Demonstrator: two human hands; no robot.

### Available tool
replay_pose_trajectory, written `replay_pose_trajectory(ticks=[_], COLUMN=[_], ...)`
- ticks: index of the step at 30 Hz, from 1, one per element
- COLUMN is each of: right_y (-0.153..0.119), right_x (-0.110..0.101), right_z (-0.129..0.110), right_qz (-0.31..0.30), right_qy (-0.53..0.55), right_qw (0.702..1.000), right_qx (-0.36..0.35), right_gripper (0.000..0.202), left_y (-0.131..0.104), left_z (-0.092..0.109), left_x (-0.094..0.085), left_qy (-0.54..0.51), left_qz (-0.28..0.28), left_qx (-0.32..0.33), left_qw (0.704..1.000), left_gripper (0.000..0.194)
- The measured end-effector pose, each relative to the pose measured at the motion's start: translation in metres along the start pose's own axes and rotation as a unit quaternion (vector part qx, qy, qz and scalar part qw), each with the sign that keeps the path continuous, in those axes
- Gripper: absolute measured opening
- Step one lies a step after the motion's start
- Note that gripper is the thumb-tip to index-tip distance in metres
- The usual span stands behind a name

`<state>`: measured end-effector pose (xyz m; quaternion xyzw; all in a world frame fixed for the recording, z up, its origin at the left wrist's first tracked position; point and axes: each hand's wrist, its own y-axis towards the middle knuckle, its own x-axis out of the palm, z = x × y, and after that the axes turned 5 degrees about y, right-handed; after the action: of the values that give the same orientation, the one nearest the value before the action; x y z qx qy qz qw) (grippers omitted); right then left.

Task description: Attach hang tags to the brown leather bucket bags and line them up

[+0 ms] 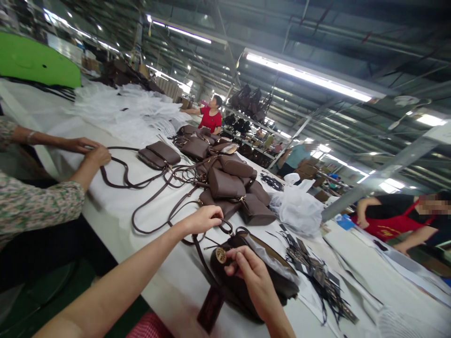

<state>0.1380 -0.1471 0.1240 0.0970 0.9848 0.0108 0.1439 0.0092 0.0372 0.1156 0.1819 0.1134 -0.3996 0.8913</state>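
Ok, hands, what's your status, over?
Left hand by dark strap. Right hand fingering round gold disc. Dark bag open, clear plastic at its opening. Brown bags heaped just beyond.

The single view is worn on the person's head, looking forward and down across a long white table [148, 246] from its near edge. It sits close above the work: the forearms enter from the bottom edge, and the left hand [206, 219], the right hand [248, 267] and an open dark bag [259, 277] fill the near middle. The camera is tilted sideways, so the table slants down to the right and a pole [382, 169] leans. The wide view also reaches up to the ceiling lights [306, 75] and far back into the hall.
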Motion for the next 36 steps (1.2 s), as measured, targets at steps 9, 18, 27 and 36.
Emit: replay_pose_trajectory(ticks=[9, 18, 27, 36], right_y=[0.012, 0.049, 0.058, 0.062], right_x=[-0.027, -0.018, -0.021, -0.021], right_z=[-0.057, -0.048, -0.039, -0.026], right_qz=[0.034, 0.027, 0.058, 0.081], right_qy=[-0.326, -0.633, -0.652, -0.586], right_qw=[0.935, 0.759, 0.740, 0.792], right_qx=[-0.138, -0.148, -0.154, -0.150], right_gripper=[0.024, 0.022, 0.022, 0.021], left_y=[-0.009, -0.041, -0.047, -0.051], left_z=[-0.019, 0.010, 0.016, -0.002], left_x=[0.017, 0.053, 0.079, 0.085], left_qy=[0.071, 0.429, 0.386, 0.320], left_qz=[0.032, 0.000, 0.126, 0.119], left_qx=[0.166, -0.009, -0.020, 0.070], left_qw=[0.983, 0.903, 0.914, 0.937], left_gripper=[0.020, 0.021, 0.039, 0.017])
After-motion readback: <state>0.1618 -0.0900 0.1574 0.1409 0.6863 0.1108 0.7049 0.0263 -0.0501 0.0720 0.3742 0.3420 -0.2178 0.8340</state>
